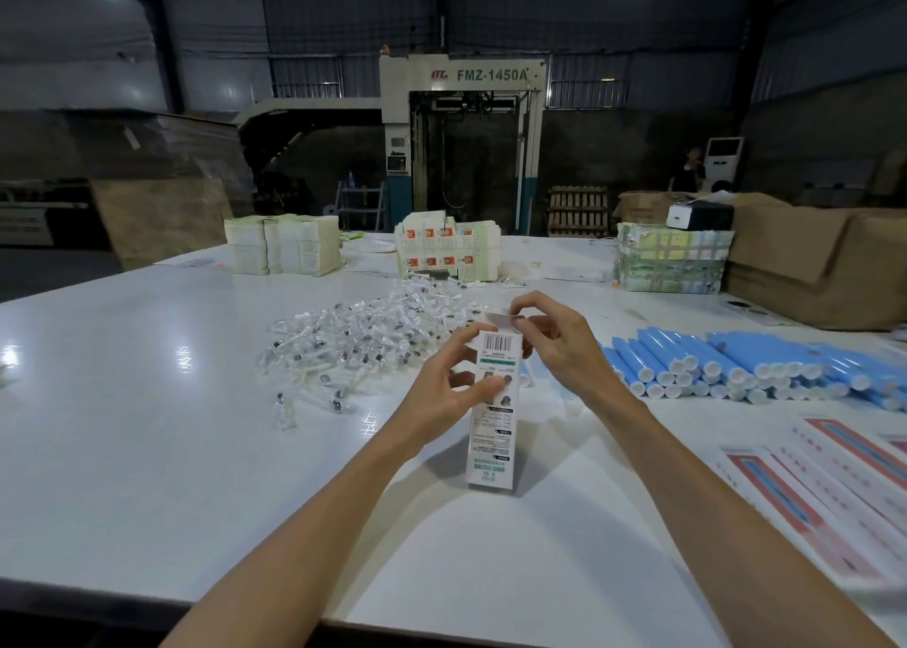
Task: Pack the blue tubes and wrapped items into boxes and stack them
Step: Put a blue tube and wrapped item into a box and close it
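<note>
White carton (491, 444) stands upright on the table (147, 402), left hand (449, 394) gripping its side, right hand (557, 343) pinching the top flap; wrapped items (353, 338) heaped behind, blue tubes (736, 363) stacked at right.

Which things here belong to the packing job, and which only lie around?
For the job: white printed carton box in the left hand and right hand; blue plastic tubes with white caps; heap of clear-wrapped small items; stack of white boxes.
Just lying about: brown cardboard cartons; large grey machine; black-and-white device.
</note>
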A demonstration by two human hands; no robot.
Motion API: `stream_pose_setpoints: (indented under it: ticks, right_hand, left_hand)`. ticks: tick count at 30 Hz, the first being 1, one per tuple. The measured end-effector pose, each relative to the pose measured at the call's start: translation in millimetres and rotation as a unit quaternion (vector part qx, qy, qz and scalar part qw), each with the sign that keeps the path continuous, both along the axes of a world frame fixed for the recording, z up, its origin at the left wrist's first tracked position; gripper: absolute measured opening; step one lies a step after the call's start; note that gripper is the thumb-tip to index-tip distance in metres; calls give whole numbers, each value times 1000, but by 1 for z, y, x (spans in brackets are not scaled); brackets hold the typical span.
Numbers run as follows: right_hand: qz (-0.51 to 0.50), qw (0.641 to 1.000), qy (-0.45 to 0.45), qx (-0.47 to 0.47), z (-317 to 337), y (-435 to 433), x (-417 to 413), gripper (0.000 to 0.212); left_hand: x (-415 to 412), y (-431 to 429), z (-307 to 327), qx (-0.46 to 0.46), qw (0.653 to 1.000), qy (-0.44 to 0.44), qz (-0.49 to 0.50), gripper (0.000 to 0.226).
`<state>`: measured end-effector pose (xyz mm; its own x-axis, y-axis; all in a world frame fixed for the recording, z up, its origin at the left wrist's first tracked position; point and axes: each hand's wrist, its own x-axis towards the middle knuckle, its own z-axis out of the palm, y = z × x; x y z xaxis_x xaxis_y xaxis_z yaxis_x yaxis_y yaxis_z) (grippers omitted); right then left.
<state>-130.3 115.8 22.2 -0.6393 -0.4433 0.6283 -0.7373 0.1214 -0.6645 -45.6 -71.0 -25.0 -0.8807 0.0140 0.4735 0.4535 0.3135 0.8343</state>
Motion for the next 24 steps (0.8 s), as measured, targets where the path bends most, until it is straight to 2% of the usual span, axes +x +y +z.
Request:
stream_pose_setpoints:
  ticks: [2,6,10,14,18,24]
  right_hand:
    - [18,1000,-21,1,-1,2,1,7]
    - [50,984,-141,-100,1,0,6,21]
    - [67,964,-225,-122,2,-1,6,17]
    - [43,966,-225,-124,1,-3,8,10]
    - [26,964,-226,-135,4,-1,9,13]
    - [29,971,-216,-102,13,3,13,5]
  left_hand:
    - [-1,0,-1,5,1000,1,0,51]
    - [-2,1,-1,8,1000,8,-2,52]
    - [-1,1,-1,-4,1000,13,6,52]
    - [0,2,-1,-5,1000,6,9,57]
    - [0,2,-1,14,1000,6,-13,65]
    - [-3,0,-2,39,999,-7,-23,76]
